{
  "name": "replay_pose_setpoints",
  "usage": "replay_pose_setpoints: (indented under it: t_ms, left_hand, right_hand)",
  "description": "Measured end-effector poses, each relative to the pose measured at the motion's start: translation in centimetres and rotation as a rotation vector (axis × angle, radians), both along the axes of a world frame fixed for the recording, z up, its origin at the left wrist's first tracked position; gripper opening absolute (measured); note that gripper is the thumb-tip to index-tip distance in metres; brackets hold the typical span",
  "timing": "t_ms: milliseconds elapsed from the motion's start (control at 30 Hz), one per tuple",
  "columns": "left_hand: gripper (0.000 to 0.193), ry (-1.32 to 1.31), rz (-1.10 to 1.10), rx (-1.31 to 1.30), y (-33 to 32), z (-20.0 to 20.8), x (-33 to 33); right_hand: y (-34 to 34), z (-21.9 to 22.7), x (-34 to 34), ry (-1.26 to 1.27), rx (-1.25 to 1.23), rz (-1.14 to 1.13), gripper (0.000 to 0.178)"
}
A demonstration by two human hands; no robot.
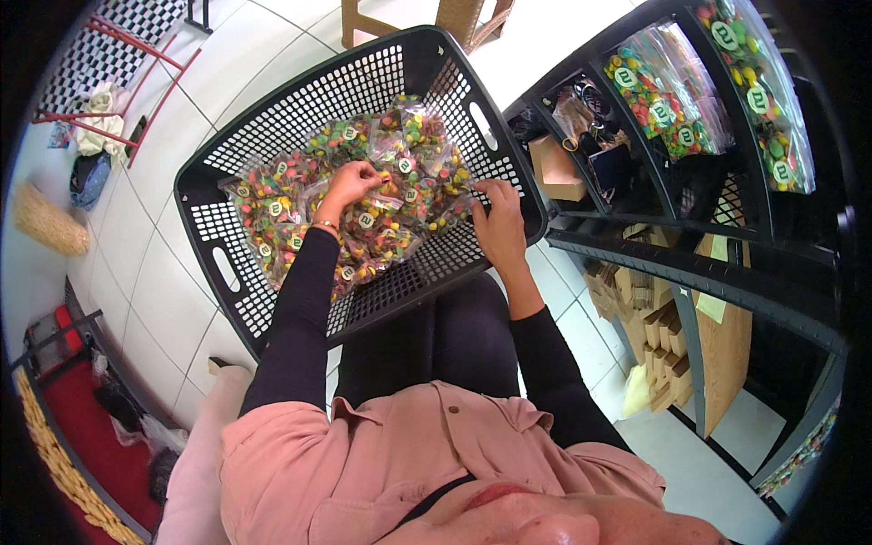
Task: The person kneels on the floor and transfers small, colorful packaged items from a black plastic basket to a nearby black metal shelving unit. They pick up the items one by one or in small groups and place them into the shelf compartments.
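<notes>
A large black perforated plastic basket (202, 186) stands in front of my legs. Inside lie several clear plastic bags of colourful candies (367, 221), each with a round pale label. My left hand (352, 184) reaches over the middle of the pile, its fingers pinched together at a candy bag. At the basket's right side my right hand (500, 221) rests by the rim, fingers and thumb apart, close to the edge of the bags. Its fingertips are near clear plastic, and no grip on it can be made out.
To the right, a black shelf rack (672, 247) holds more candy bags (668, 95), an open cardboard box (556, 168) and, lower down, folded brown cardboard (668, 341). Red metal legs (145, 118) stand at the far left. A brown stool (463, 20) is behind the basket.
</notes>
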State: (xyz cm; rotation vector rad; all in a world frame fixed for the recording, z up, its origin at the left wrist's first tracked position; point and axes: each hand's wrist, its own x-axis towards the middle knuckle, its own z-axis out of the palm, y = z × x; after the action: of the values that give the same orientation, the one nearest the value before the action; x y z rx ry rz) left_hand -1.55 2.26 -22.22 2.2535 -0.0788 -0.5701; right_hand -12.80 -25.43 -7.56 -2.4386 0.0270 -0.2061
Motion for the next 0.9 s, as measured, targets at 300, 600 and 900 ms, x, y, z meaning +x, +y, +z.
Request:
replay_pose_setpoints:
  t_ms: [300, 600, 900]
  left_hand:
    - [0.009, -0.023, 0.397, -0.847, -1.3, 11.0, -4.0]
    - [0.018, -1.087, -0.010, -0.241, -11.2, 20.7, -12.2]
    - [0.026, -0.869, -0.044, -0.358, -13.6, 20.7, -14.2]
  right_hand:
    - [2.0, 1.1, -0.8, 0.180, 0.412, 0.016, 0.020]
    - [1.5, 6.5, -1.8, 0.383, 1.748, 0.100, 0.035]
    - [-7.6, 9.2, -2.4, -0.084, 1.079, -0.173, 0.033]
